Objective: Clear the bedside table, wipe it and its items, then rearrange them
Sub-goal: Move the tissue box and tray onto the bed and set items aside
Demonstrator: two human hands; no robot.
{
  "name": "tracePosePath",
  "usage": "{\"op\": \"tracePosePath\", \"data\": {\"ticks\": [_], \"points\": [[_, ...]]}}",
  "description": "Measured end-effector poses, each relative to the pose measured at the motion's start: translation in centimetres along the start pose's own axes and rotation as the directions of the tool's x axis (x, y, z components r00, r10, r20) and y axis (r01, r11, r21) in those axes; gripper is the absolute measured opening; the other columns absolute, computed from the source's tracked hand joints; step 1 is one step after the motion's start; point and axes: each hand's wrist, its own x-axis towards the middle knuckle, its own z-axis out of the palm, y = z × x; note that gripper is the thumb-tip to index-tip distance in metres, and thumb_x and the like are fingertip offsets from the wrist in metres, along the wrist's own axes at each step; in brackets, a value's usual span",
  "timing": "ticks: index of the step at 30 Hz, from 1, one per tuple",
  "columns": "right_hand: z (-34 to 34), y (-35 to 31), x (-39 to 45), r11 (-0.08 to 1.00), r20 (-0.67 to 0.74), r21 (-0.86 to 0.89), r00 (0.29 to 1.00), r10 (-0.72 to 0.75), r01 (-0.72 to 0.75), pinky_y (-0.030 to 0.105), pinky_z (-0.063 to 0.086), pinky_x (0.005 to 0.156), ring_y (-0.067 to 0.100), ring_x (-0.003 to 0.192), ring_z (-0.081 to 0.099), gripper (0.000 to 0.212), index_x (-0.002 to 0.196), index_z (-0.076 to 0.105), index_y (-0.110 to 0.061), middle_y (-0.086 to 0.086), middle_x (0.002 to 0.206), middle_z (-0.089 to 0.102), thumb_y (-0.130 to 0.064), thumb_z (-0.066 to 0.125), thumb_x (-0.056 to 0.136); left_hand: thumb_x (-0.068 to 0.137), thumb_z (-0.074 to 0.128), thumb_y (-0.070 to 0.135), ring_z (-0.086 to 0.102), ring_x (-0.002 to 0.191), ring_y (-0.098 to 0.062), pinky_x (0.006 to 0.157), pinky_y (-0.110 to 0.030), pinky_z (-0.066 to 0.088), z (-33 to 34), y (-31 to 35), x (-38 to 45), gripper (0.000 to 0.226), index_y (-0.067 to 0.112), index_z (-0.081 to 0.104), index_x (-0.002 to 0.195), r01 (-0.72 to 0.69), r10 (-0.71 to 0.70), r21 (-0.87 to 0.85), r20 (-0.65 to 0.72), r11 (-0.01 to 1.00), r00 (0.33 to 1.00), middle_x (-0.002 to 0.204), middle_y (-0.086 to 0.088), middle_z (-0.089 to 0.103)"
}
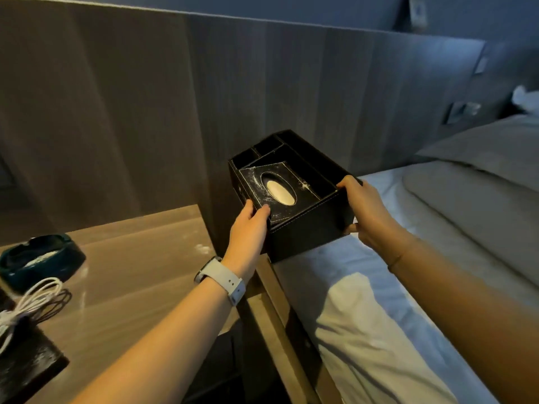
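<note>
Beside a bed (379,258), the dusty counter (140,258) holds an ashtray (40,260) and cables (35,301) while my left hand (248,225) and right hand (364,211) grip the black organizer box (306,228), clearing unfinished.

A bedroom, likely a hotel room: a made bed (408,287), grey pillows (481,182), padded headboard wall (145,97), bedside worktop (140,258).
</note>
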Motion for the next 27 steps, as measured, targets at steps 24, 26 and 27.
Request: {"op": "tracePosePath", "data": {"ticks": [24, 26, 27], "points": [[-10.4, 8.3, 7.6, 0.995, -0.239, 0.096, 0.971, 0.027, -0.004, 0.029, 0.052, 0.071, 0.012, 0.086, 0.061, 0.032, 0.117, 0.055, -0.016, 0.001, 0.103, 0.065, -0.039, 0.055, 0.095, 0.099, 0.050, 0.016, 0.055, 0.110, -0.012, 0.082, -0.024, 0.047, 11.3, -5.5, 4.7, 0.053, 0.020, 0.032, 0.149, 0.215, -0.201, -0.031, 0.252, 0.976, 0.947, 0.138, -0.005, 0.051], [-10.0, 8.7, 6.0, 0.991, -0.291, 0.105, 0.956, -0.047, 0.080, 0.027, 0.053, 0.081, 0.014, 0.094, 0.064, 0.038, 0.126, 0.056, -0.014, 0.005, 0.112, 0.066, -0.028, 0.062, 0.091, 0.098, 0.051, 0.011, 0.049, 0.124, -0.019, 0.098, -0.034, 0.045, 9.5, -4.1, 3.6, 0.042, 0.015, 0.048, 0.140, 0.186, -0.192, 0.047, 0.225, 0.981, 0.955, 0.135, -0.006, 0.052], [-9.4, 8.7, 4.6, 0.989, -0.297, 0.106, 0.952, -0.070, 0.105, 0.023, 0.052, 0.081, 0.011, 0.094, 0.063, 0.044, 0.133, 0.052, -0.013, 0.002, 0.112, 0.065, -0.023, 0.063, 0.091, 0.097, 0.052, 0.010, 0.047, 0.125, -0.020, 0.102, -0.036, 0.043, 8.3, -3.4, 2.6, 0.040, 0.015, 0.051, 0.137, 0.154, -0.166, 0.076, 0.203, 0.985, 0.965, 0.133, -0.004, 0.052]]}}
